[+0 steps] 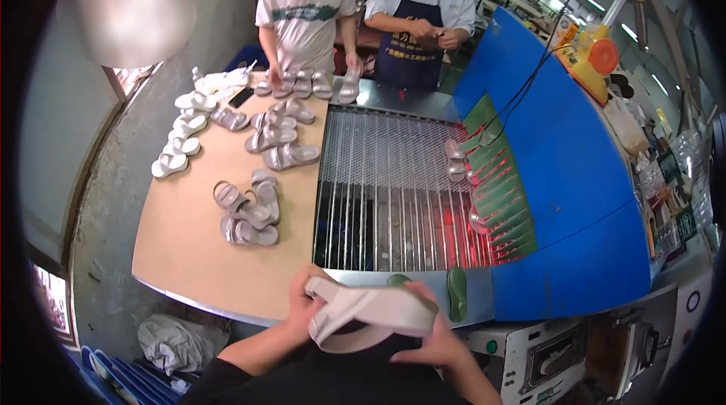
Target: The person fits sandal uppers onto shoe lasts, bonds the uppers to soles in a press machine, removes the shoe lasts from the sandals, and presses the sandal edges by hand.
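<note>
A pale grey-beige sandal point(370, 310) with crossed straps is held up close in front of me, tilted on its side. My left hand point(304, 301) grips its left end by the straps. At the right end of the sandal, my right hand point(442, 337) holds the sole, its fingers partly hidden behind it. Just beyond, a green shoe-shaped piece point(457, 294) lies on the metal edge, with another green piece point(398, 280) partly covered by the sandal.
A tan table point(197, 254) bears several grey sandals point(249, 212) and white sandals point(181, 145). A wire conveyor point(386, 186) runs beside it, ending at green flaps point(503, 208) and a blue housing point(560, 193). Two people point(306, 12) stand at the far end, one touching sandals.
</note>
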Tool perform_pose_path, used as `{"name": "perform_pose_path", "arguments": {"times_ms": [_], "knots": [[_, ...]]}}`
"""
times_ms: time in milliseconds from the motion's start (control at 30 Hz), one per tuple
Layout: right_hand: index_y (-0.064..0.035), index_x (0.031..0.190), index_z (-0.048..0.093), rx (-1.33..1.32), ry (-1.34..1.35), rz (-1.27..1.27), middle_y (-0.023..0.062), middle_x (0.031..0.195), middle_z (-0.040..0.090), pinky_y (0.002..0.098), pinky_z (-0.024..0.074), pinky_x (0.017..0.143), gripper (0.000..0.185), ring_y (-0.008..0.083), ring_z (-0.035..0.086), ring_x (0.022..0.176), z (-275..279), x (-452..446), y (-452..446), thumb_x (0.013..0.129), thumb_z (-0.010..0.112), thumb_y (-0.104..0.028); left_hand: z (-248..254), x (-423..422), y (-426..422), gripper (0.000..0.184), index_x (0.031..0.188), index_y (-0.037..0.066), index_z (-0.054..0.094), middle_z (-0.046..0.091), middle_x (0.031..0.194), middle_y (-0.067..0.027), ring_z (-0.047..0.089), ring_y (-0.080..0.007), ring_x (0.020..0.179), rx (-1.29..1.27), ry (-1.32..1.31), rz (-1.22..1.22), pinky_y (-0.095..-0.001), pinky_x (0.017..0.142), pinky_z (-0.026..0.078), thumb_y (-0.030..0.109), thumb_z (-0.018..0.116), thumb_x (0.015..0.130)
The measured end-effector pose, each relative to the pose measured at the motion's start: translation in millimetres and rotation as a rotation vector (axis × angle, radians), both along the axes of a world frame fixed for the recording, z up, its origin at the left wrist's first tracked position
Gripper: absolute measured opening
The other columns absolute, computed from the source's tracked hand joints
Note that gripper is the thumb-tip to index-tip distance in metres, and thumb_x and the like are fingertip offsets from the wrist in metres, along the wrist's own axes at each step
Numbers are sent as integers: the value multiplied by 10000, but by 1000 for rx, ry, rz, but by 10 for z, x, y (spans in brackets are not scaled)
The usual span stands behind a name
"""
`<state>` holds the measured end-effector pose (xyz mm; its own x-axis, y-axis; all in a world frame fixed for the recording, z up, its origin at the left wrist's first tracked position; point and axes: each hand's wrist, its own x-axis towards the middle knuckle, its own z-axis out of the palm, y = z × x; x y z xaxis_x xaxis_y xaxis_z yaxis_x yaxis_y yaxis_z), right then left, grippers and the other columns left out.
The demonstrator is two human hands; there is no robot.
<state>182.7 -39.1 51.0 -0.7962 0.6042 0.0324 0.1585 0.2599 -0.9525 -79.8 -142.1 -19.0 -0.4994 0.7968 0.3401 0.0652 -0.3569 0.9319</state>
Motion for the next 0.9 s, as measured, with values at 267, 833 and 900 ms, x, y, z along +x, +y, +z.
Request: {"name": "perform_pose_path", "arguments": {"times_ms": [267,833,900], "knots": [[-65,1252,576,527,135,-80,119,1152,694,451,476,1033,537,297,671,1092,-131,-61,109,797,837,-179,119,286,97,941,1570,-14,225,411,1502,-247,445,-373,1379,-88,254,-568,-497,1180,301,661,503,975],[-12,1303,641,528,-284,236,155,1237,704,421,516,956,645,316,682,1118,996,-236,109,779,824,-339,673,-68,-202,640,1023,13,687,749,951,-131,765,-245,875,173,471,-186,-317,747,610,358,1021,599],[7,1320,617,571,-243,230,140,1214,699,405,511,936,664,292,682,1092,1014,-344,76,805,805,-367,665,-29,-151,612,998,14,687,743,919,-109,766,-226,820,232,468,-162,-295,685,602,382,1005,625]]}}
